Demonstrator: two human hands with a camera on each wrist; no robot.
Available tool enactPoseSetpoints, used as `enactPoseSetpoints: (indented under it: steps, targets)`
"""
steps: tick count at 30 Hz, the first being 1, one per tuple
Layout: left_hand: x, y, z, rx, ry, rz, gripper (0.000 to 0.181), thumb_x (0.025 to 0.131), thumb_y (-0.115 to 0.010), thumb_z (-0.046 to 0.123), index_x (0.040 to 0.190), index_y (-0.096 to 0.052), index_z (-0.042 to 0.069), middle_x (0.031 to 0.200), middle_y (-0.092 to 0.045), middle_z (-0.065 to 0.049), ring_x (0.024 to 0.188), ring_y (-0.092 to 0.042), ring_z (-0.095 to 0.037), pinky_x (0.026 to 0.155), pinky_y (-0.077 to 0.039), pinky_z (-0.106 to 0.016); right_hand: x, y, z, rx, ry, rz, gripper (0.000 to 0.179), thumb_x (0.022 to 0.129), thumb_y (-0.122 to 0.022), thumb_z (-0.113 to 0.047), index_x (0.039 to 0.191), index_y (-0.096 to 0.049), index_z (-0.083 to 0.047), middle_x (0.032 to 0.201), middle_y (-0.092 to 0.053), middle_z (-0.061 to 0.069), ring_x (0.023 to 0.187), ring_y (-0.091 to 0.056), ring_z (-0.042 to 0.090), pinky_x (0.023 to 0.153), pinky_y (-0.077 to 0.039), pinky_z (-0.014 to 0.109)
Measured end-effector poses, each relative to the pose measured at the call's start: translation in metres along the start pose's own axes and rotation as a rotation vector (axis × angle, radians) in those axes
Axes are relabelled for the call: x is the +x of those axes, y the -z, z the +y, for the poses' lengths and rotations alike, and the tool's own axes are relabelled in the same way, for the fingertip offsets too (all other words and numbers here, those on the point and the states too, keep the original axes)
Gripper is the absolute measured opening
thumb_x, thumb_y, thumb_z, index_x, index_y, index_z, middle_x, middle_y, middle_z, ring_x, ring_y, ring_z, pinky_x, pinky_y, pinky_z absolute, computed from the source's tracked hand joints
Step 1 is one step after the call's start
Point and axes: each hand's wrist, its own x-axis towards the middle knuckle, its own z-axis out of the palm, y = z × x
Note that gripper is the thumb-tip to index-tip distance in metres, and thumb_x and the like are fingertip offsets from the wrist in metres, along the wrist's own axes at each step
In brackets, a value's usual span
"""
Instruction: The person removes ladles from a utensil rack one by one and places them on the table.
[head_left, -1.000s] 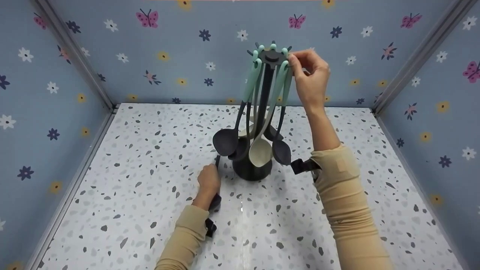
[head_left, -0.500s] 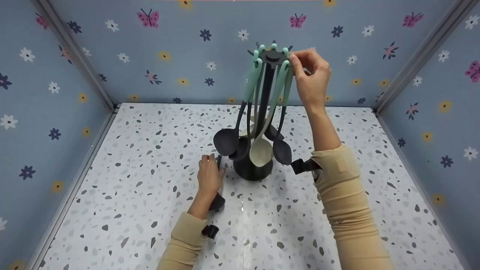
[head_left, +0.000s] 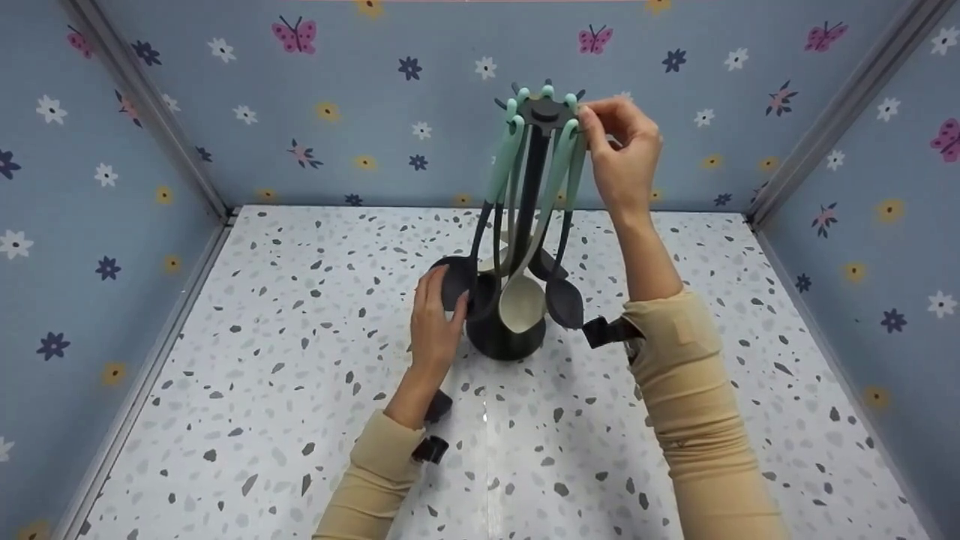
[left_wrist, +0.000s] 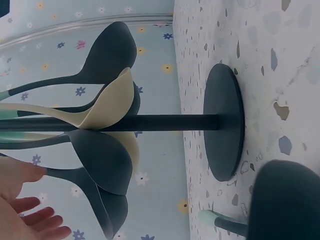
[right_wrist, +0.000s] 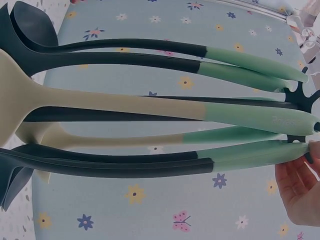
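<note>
A black utensil rack (head_left: 534, 180) stands upright, hung with several dark and cream utensils with mint handles. High on its right, my right hand (head_left: 624, 150) pinches the rack's rim beside a handle top; the exact contact is partly hidden by the fingers. Down at the left, my left hand (head_left: 435, 322) is beside the broad bowl of a dark spoon (head_left: 456, 281), fingers on its far left side and thumb in front. In the left wrist view the fingers (left_wrist: 42, 219) are spread, and the thumb tip meets the spoon's neck (left_wrist: 65, 173).
Another dark utensil (left_wrist: 285, 205) with a mint handle end lies on the speckled table (head_left: 300, 360), mostly hidden behind my left forearm in the head view. A cream spoon (head_left: 523, 304) hangs at the front. Flower-patterned walls (head_left: 420, 97) enclose the table.
My left hand has uncurled from near the lying utensil's handle and moved up and right to the hanging dark spoon. My right hand has stayed at the rack's top.
</note>
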Motion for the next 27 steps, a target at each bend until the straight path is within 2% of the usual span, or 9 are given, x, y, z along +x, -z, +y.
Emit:
enactPoseSetpoints:
  steps: [9, 21, 27]
  targets:
    - [0.025, -0.015, 0.007, -0.097, -0.084, 0.056, 0.04, 0.083, -0.06, 0.007, 0.119, -0.048, -0.006, 0.116, -0.049, -0.016, 0.11, -0.046, -0.024, 0.092, -0.036, -0.031, -0.001, 0.0, 0.0, -0.02, 0.004, 0.0, 0.007, 0.083, -0.059, -0.001, 0.08, -0.065, 0.002, 0.075, -0.058, 0.005, 0.065, -0.05, 0.013, 0.059, -0.042, 0.02]
    - [0.048, -0.034, 0.009, -0.135, -0.142, 0.017, 0.039, 0.086, -0.058, 0.009, 0.12, -0.047, -0.005, 0.111, -0.052, -0.015, 0.104, -0.051, -0.022, 0.088, -0.038, -0.028, 0.0, 0.0, 0.0, -0.013, 0.003, -0.001, 0.007, 0.083, -0.059, -0.001, 0.08, -0.065, 0.002, 0.075, -0.058, 0.005, 0.066, -0.05, 0.013, 0.059, -0.042, 0.021]
    - [0.051, -0.038, 0.008, -0.139, -0.2, 0.095, 0.028, 0.086, -0.055, 0.004, 0.112, -0.052, -0.006, 0.103, -0.057, -0.016, 0.096, -0.055, -0.023, 0.082, -0.043, -0.029, 0.0, 0.0, 0.0, -0.019, 0.001, -0.001, 0.006, 0.083, -0.059, -0.001, 0.08, -0.065, 0.001, 0.076, -0.059, 0.006, 0.065, -0.051, 0.013, 0.059, -0.042, 0.021]
